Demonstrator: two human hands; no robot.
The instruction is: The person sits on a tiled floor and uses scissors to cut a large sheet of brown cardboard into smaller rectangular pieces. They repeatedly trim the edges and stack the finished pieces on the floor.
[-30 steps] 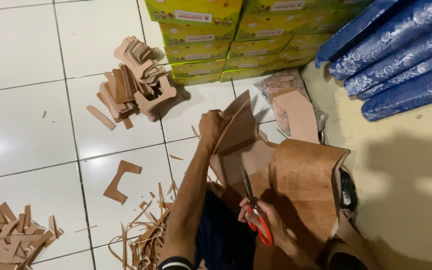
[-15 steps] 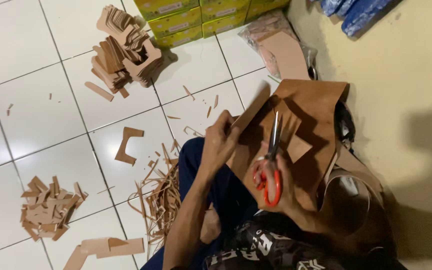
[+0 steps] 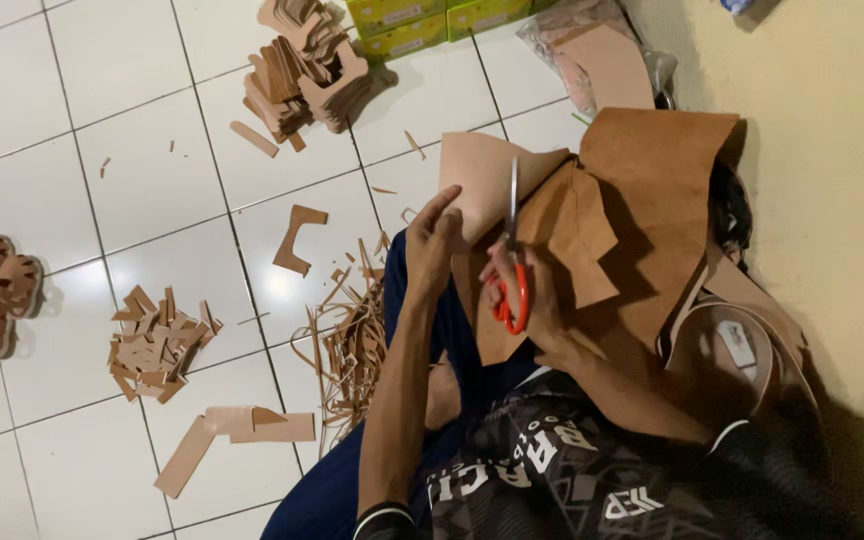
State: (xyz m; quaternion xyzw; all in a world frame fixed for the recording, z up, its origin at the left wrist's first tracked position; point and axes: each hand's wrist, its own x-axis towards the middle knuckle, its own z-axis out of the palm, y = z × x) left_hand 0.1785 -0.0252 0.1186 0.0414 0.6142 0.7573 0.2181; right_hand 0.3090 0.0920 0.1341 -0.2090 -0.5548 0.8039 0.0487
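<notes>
Head view — right hand (image 3: 532,300) grips scissors (image 3: 512,250), left hand (image 3: 434,240) steadies tan sheet (image 3: 482,180).

Right hand (image 3: 532,300) scissors (image 3: 512,250) cut tan sheet (image 3: 652,200).

From my remote seat I see orange-red handles and pale grey blades on the scissors (image 3: 512,262), set against a tan-brown sheet (image 3: 642,215) whose turned flap shows a lighter peach face. Left of that sheet the floor (image 3: 82,170) is glossy white tile with thin grey grout lines, strewn with brown offcuts (image 3: 157,340). Above the sheet sit yellow-green boxes (image 3: 432,20); below it, my trousers (image 3: 342,490) are dark blue and the shirt (image 3: 552,470) black with white lettering.
</notes>
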